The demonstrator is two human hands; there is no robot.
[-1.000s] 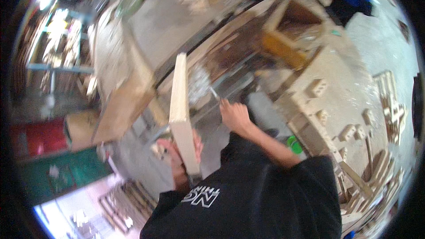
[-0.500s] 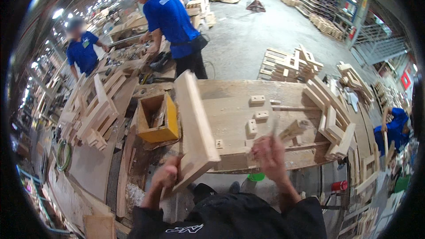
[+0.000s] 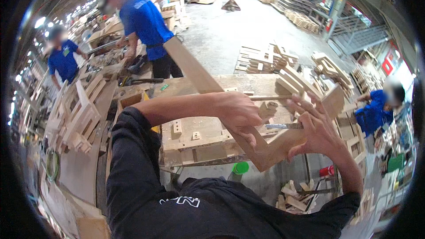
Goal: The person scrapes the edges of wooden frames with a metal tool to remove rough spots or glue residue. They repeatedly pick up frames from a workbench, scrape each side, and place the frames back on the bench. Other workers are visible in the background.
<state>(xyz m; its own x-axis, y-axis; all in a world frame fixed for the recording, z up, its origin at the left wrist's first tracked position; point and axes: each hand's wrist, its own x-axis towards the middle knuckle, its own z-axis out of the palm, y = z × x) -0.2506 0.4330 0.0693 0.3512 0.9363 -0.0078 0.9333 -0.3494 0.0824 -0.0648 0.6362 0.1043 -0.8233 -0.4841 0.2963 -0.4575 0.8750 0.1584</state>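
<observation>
A pale wooden piece of two boards joined at an angle [image 3: 195, 67] is held up over the near edge of the workbench, its long board pointing far left. My left hand [image 3: 239, 111] reaches across and closes around the long board near the joint. At the short board, my right hand [image 3: 322, 129] has its upper fingers spread and its thumb against the wood. A slim tool with a pale shaft and darker end [image 3: 283, 126] lies in this hand; its exact kind is unclear. Small drilled wooden blocks [image 3: 177, 127] sit on the workbench [image 3: 177, 150] beyond my left forearm.
My left sleeve partly hides a yellow-sided box [image 3: 130, 99]. Angled wooden pieces are stacked at left [image 3: 75, 115] and right [image 3: 290, 79]. Below the bench stand a green bucket [image 3: 240, 168] and a red bucket [image 3: 326, 171]. Workers in blue shirts [image 3: 144, 22] stand beyond the bench and at right.
The angled wooden piece has swung right and tilted, with my left forearm now crossing in front of the bench. My right hand has moved right and up to the short board. The view has shifted.
</observation>
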